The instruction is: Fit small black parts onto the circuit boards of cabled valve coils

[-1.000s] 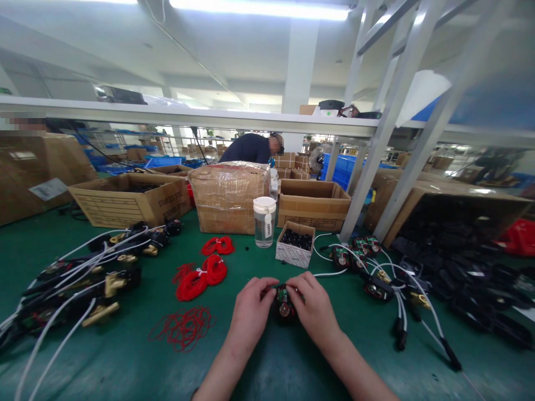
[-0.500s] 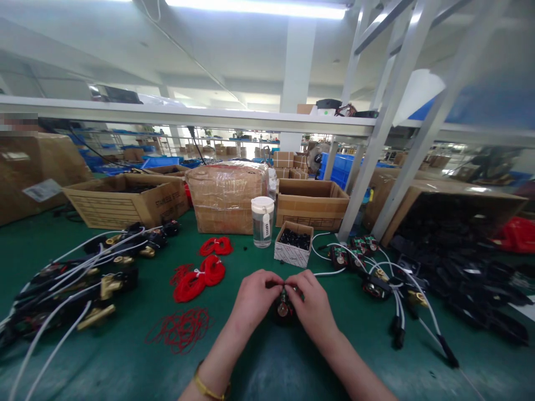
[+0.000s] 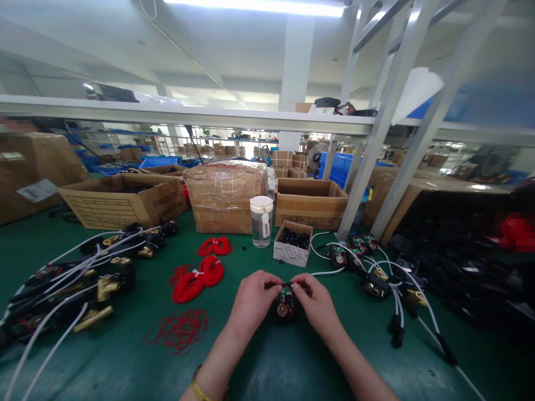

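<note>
A small black device (image 3: pixel 285 310) with a green circuit board and a round metallic part lies on the bench in front of me. My left hand (image 3: pixel 256 298) is closed in a pinch at its upper left edge. At the upper right edge, my right hand (image 3: pixel 314 301) has thumb and fingers closed on it too. The fingers hide the device's sides and part of its top. Just beyond my hands stands a small carton (image 3: pixel 291 255) of little black parts. To the right, similar circuit-board units (image 3: pixel 339 257) lie with white cables and brass fittings.
Red wire bundles (image 3: pixel 194 281) and a loose red wire tangle (image 3: pixel 180 333) lie to the left, beyond them black assemblies (image 3: pixel 108 267) with brass fittings. A clear lidded cup (image 3: pixel 261 225) stands before cartons (image 3: pixel 223 197). A metal frame post (image 3: pixel 363 189) rises at right beside piled black parts (image 3: pixel 472 289).
My fingertips, close together over the device before, have moved apart, the right hand shifting slightly right. More of the green board shows between them. A blurred red and dark shape has shifted at far right.
</note>
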Action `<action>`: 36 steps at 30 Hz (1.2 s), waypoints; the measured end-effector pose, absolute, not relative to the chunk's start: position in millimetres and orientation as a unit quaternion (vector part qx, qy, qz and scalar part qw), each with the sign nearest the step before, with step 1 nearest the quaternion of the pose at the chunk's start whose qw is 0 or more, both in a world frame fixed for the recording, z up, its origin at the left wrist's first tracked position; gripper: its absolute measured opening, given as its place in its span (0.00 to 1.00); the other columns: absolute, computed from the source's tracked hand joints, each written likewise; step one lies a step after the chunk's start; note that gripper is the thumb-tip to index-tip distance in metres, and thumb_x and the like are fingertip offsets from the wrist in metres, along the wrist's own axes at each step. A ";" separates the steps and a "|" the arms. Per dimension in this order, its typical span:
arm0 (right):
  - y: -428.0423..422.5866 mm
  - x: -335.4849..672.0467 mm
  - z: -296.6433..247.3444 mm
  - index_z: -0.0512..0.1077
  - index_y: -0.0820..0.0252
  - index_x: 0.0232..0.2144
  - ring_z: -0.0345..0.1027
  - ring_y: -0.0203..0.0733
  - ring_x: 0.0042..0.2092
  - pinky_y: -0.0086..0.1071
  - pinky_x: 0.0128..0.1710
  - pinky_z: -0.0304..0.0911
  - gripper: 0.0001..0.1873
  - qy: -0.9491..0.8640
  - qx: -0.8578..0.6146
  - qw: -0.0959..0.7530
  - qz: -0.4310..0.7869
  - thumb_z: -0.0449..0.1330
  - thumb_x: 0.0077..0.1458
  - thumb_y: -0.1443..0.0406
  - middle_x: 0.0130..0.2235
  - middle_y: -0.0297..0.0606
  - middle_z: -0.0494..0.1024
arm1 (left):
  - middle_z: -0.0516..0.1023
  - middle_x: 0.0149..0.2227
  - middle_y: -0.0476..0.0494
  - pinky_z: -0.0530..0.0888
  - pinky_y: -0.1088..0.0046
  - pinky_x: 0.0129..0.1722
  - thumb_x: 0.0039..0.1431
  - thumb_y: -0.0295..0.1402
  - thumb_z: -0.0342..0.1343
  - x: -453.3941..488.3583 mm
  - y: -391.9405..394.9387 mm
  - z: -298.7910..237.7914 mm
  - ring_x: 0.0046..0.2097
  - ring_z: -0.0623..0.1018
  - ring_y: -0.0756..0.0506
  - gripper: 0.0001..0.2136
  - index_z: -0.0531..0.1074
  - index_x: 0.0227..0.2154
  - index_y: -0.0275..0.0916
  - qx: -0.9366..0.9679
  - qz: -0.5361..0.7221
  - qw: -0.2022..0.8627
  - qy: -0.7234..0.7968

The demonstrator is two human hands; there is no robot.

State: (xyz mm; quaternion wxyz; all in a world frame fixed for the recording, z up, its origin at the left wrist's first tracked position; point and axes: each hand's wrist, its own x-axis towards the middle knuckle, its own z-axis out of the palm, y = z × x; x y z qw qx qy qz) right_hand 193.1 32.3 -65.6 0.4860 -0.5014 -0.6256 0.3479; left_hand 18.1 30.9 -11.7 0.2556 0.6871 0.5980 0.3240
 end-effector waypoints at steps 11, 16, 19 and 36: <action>32.3 194.5 -65.6 0.75 0.56 0.34 0.73 0.44 0.36 0.35 0.38 0.68 0.10 -0.627 -0.508 0.480 0.344 0.57 0.58 0.58 0.34 0.36 0.79 | 0.77 0.35 0.48 0.70 0.71 0.41 0.60 0.30 0.53 -3.3 13.8 -17.4 0.40 0.77 0.46 0.07 0.75 0.32 0.43 0.713 0.363 0.227 0.555; 31.5 192.4 -67.0 0.75 0.57 0.35 0.73 0.44 0.36 0.35 0.37 0.69 0.11 -0.635 -0.506 0.480 0.333 0.57 0.59 0.58 0.34 0.37 0.79 | 0.76 0.36 0.47 0.70 0.71 0.42 0.56 0.27 0.54 -2.3 4.7 -12.9 0.40 0.77 0.45 0.07 0.77 0.32 0.43 0.728 0.320 0.221 0.565; 29.8 192.9 -66.7 0.75 0.56 0.40 0.74 0.44 0.38 0.36 0.39 0.70 0.11 -0.645 -0.497 0.484 0.320 0.56 0.60 0.59 0.37 0.38 0.79 | 0.77 0.38 0.46 0.70 0.70 0.43 0.56 0.27 0.55 2.0 4.6 -15.7 0.40 0.77 0.45 0.07 0.76 0.33 0.43 0.721 0.314 0.213 0.580; 10.6 198.9 -78.6 0.76 0.54 0.42 0.73 0.41 0.33 0.33 0.32 0.71 0.12 -0.634 -0.479 0.467 0.388 0.55 0.60 0.62 0.39 0.38 0.79 | 0.86 0.38 0.46 0.75 0.70 0.45 0.54 0.27 0.54 7.2 -8.9 -39.5 0.42 0.83 0.43 0.14 0.80 0.41 0.41 0.606 0.328 0.390 0.611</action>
